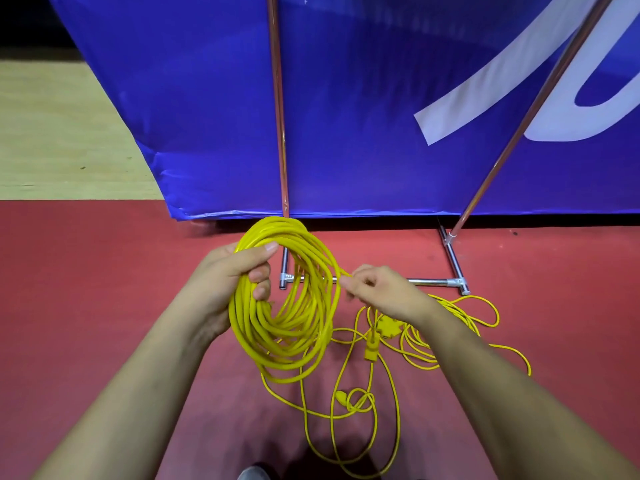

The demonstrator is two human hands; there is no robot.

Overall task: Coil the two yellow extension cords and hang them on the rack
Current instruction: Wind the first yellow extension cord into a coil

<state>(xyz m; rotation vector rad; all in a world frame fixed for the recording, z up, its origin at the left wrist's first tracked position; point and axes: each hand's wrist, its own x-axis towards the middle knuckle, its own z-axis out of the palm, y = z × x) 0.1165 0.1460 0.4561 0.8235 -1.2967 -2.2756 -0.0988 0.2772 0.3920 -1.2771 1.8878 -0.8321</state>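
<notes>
My left hand (235, 271) grips a thick coil of yellow extension cord (294, 327) and holds it upright above the red floor. My right hand (384, 292) pinches a single strand of the same cord at the coil's right side. Loose yellow cord (374, 427) trails in loops on the floor below and to the right, with a yellow socket block (388, 327) partly hidden under my right wrist and a yellow plug (343, 398) lower down. The metal rack (453, 261) stands just behind, its two poles rising up.
A blue banner (346, 116) hangs behind the rack poles. The rack's base bars (426, 281) lie on the red floor (104, 271). Pale wooden flooring (62, 133) shows at the far left. A shoe tip (252, 474) is at the bottom edge.
</notes>
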